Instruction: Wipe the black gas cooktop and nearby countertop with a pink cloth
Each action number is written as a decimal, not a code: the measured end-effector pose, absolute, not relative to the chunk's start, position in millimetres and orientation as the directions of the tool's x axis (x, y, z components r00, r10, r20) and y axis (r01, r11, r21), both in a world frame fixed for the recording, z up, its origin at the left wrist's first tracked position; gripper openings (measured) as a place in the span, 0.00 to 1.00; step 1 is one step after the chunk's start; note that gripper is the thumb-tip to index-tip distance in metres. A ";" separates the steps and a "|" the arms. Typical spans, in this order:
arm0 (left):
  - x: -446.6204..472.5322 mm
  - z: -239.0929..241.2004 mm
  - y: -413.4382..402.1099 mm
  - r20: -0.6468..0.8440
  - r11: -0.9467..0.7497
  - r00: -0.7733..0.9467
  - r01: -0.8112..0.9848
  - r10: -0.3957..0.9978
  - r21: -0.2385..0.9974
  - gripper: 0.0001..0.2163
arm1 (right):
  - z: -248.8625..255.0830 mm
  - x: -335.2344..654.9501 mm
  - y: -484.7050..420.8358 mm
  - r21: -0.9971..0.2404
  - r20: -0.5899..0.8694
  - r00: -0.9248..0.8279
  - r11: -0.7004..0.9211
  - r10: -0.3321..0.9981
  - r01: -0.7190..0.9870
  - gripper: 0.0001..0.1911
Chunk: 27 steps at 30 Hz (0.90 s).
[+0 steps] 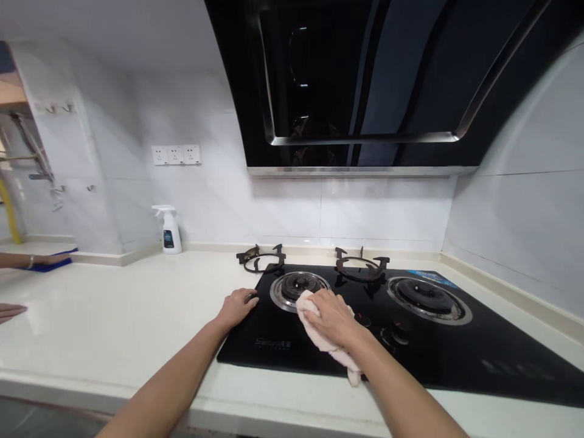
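My right hand [333,316] holds a pale cloth [319,334] against the black glass gas stove [292,340], at the front right of the left burner [300,286]. Part of the cloth hangs down toward the stove's front edge. My left hand [238,309] rests at the left edge of the stove with its fingers curled around a small dark object [250,297], mostly hidden. To the right of the cloth stands a control knob [402,330], with the right burner [429,298] behind it.
Two pan supports [264,261] [362,267] sit off the burners at the back. A white spray bottle [170,231] stands by the wall. Overhead hangs a black range hood [356,91]. At far left, another person's hand [43,261] is on a blue cloth [59,263].
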<state>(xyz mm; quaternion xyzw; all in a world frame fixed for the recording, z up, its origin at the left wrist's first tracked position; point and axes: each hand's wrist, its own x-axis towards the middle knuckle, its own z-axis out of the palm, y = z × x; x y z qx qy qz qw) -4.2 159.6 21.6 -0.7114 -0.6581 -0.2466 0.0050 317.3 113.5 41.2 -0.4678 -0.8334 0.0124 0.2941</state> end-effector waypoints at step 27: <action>211.5 41.0 119.1 0.321 -0.570 0.522 0.819 0.790 0.072 0.33 | 67.2 366.9 141.1 -0.489 0.871 0.260 0.670 0.418 0.559 0.22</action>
